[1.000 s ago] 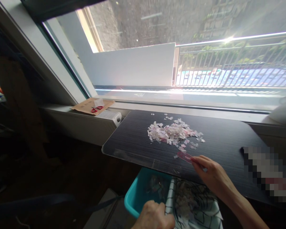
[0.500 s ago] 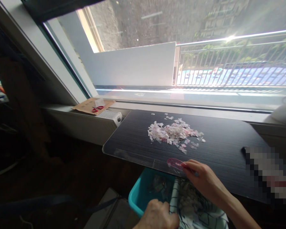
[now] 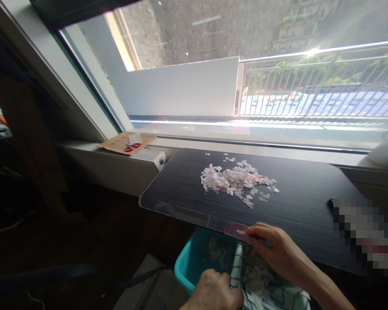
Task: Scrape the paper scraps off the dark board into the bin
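My right hand point(image 3: 271, 243) pinches a pink see-through oval plastic piece point(image 3: 235, 230) over the front edge of the dark table point(image 3: 297, 189). I cannot make out what kind of tool it is. Below the edge, my left hand point(image 3: 215, 290) is closed at the rolled edge of a white cloth bag with black grid lines point(image 3: 236, 267). Many small paper scraps point(image 3: 258, 275) lie inside the bag. Beside it is a teal tub point(image 3: 186, 260) with more scraps at its bottom. A loose pile of white and pinkish scraps point(image 3: 237, 178) lies on the tabletop.
Red-handled scissors point(image 3: 132, 147) rest on a brown envelope point(image 3: 116, 143) on the sill at left, above a white radiator point(image 3: 151, 159). A blurred-out object point(image 3: 365, 232) is at the table's right. A large window spans the back.
My right hand has come slightly down and toward me, bringing the pink plastic piece from the tabletop to just past the front edge. My left hand stays put.
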A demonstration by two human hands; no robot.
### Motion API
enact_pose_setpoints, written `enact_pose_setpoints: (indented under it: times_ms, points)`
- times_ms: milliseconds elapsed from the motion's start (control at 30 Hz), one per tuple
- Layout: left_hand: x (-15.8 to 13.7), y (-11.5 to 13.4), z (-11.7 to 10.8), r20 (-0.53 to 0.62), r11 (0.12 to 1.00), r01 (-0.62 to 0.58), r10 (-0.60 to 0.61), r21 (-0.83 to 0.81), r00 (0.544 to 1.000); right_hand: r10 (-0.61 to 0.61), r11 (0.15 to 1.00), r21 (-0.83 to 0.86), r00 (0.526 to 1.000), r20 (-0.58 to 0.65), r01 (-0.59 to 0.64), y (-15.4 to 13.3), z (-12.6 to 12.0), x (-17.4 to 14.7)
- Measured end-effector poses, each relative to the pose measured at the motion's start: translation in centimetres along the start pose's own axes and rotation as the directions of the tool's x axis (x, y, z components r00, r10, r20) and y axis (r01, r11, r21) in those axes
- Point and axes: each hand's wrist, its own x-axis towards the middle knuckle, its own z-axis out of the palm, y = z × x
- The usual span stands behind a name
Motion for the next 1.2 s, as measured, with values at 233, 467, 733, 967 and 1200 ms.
enact_pose_setpoints:
  times_ms: [233,467,733,967,1200]
  points:
    - [-0.2,0.1,1.5,-0.126,0.999,0.013,-0.009,0.030,0.992,0.091,0.987,-0.094,0.930,-0.355,-0.132,4.5,-2.0,0.1]
    - [-0.6,-0.3,2.5,-0.146,0.999,0.030,-0.026,0.024,0.989,0.168,0.960,-0.140,0.902,-0.398,-0.241,5.7,-2.3,0.8]
    - [-0.9,-0.1,2.4,-0.076,0.999,0.037,-0.036,0.009,0.996,0.135,0.983,-0.072,0.932,-0.338,-0.168,5.0,-1.7,1.5]
    - [-0.9,-0.6,2.8,-0.132,0.999,0.041,-0.042,-0.006,0.990,0.094,0.986,-0.106,0.959,-0.269,-0.126,4.4,-1.4,1.7]
    - [-0.8,-0.4,2.1,-0.109,0.999,0.036,-0.037,-0.010,0.993,0.069,0.992,-0.084,0.955,-0.289,-0.097,4.4,-1.1,1.9]
